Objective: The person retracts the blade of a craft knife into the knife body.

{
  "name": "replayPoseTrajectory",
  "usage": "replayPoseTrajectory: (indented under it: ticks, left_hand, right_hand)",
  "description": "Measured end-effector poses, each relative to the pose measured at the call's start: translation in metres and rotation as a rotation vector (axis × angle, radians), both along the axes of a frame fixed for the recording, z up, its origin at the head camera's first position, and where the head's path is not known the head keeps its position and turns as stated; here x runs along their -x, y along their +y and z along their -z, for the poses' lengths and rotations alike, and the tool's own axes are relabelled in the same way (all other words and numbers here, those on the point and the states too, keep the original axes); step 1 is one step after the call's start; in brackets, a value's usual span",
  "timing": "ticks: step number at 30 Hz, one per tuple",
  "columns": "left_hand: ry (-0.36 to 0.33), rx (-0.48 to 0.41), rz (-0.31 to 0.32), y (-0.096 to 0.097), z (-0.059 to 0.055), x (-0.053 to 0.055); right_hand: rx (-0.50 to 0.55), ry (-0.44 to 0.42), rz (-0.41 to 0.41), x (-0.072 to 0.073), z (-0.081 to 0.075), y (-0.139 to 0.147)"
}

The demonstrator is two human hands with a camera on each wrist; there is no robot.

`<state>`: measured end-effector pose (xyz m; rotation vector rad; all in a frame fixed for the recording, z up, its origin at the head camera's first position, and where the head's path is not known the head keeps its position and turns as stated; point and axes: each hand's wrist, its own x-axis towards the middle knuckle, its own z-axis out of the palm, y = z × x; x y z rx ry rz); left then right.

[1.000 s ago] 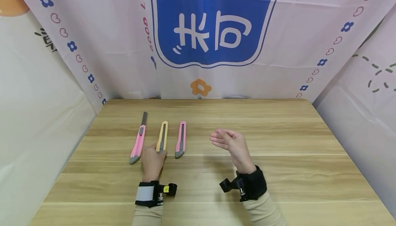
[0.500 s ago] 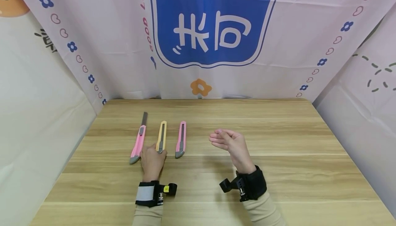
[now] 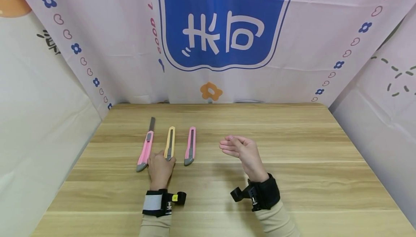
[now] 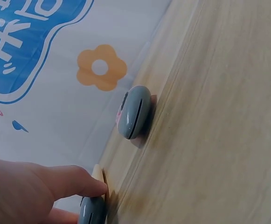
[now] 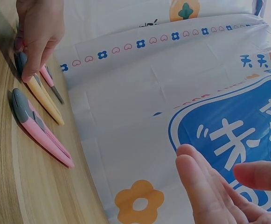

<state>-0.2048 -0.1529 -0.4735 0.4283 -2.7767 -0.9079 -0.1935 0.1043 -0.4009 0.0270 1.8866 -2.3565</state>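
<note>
In the head view, my left hand (image 3: 160, 170) pinches the near, grey-capped end of a yellow box cutter (image 3: 170, 141) between thumb and fingers. That cutter lies flat on the wooden table, pointing away. To its left is a pink box cutter (image 3: 144, 150) with its grey slider forward and its blade end extended; my left fingers are right beside it. A second pink box cutter (image 3: 190, 146) lies to the right, blade in. My right hand (image 3: 245, 154) hovers over the table with its fingers together and relaxed. Nothing shows in its grasp in the right wrist view.
The wooden table (image 3: 308, 150) backs onto a white printed cloth (image 3: 130, 78) with a blue sign. More white cloth hangs at both sides. Black camera straps circle both wrists.
The far end of the yellow box cutter has swung very slightly left under my left hand. My right hand stays nearly still.
</note>
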Motion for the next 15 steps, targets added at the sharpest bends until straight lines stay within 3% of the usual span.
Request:
replayPoseTrajectory:
  ticks: [4, 8, 13, 15]
  left_hand:
    - [0.005, 0.008, 0.008, -0.001, -0.001, -0.001]
    - [0.071, 0.026, 0.005, -0.005, -0.006, -0.002]
    - [0.147, -0.070, -0.093, -0.014, -0.016, -0.003]
    - [0.146, -0.115, -0.147, -0.020, -0.016, -0.004]
  right_hand:
    - [-0.010, 0.001, -0.003, 0.000, 0.001, 0.000]
    - [-0.022, 0.004, -0.005, 0.000, 0.001, 0.001]
    - [-0.027, -0.003, -0.004, 0.000, 0.000, 0.001]
    - [-0.029, -0.005, -0.004, 0.000, 0.000, 0.001]
